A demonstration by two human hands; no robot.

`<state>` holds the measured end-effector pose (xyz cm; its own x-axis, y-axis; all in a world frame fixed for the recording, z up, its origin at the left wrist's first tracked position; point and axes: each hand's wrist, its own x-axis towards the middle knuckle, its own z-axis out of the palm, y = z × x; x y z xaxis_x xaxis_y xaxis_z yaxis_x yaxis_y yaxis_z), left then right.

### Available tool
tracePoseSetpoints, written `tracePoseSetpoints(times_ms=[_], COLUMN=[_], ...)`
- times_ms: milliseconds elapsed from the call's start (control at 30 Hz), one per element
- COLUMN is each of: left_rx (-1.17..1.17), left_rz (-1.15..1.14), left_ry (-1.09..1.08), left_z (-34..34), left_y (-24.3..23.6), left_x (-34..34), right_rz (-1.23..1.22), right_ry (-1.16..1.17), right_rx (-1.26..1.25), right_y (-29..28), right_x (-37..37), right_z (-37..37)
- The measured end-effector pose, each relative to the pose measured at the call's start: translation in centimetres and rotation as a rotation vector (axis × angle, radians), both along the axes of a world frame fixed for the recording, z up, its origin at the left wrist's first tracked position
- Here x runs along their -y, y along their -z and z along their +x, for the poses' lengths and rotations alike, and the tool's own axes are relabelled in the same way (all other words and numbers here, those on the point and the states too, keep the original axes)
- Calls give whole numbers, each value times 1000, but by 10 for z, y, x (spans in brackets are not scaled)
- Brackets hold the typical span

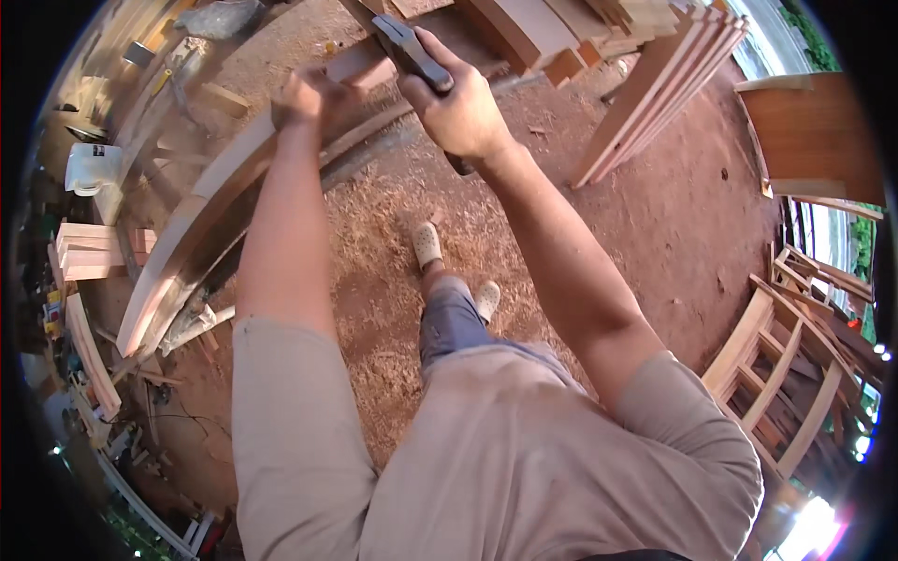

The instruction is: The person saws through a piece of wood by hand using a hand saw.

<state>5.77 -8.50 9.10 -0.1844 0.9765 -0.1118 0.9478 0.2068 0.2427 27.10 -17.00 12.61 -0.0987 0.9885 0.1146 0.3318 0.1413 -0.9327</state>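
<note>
My right hand is closed around a hand tool with a grey upper body and a dark lower end below my fist. A dark narrow part runs from its far end toward the top edge; its exact kind is not clear. My left hand, smeared by motion, is just left of a short reddish wood piece, above the far part of a long curved wooden beam. Whether its fingers hold or only touch the wood cannot be made out.
Wood shavings cover the ground around my feet. Stacked boards lie at the far side, with upright planks to their right. A wooden frame is at right, a white container at left, beside cut timber.
</note>
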Motion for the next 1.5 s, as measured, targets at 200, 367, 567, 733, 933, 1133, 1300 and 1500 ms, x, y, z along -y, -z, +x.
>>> tracePoseSetpoints(times_ms=[200,367,567,733,933,1133,1300,1500], left_rx=[-123,-134,-73,-66,-128,-134,-104,-109], left_rz=[13,66,324,22,202,67,144,223], left_ry=[71,87,63,38,90,86,218,345], left_z=[-10,-16,-2,2,-51,-26,2,7], left_y=[11,9,36,17,71,93,28,32], left_x=[-9,1,-7,-5,-17,-2,2,-22], right_rz=[-260,-346,-46,-83,-135,-161,-328,-255], right_ry=[17,34,18,27,-22,7,43,42], right_rx=[30,-1,-73,-60,-29,-98,-177,-145], right_y=[-14,-42,15,22,14,38,26,26], right_x=[209,285,14,21,143,183,159,138], right_z=[96,132,22,3,61,73,66,61])
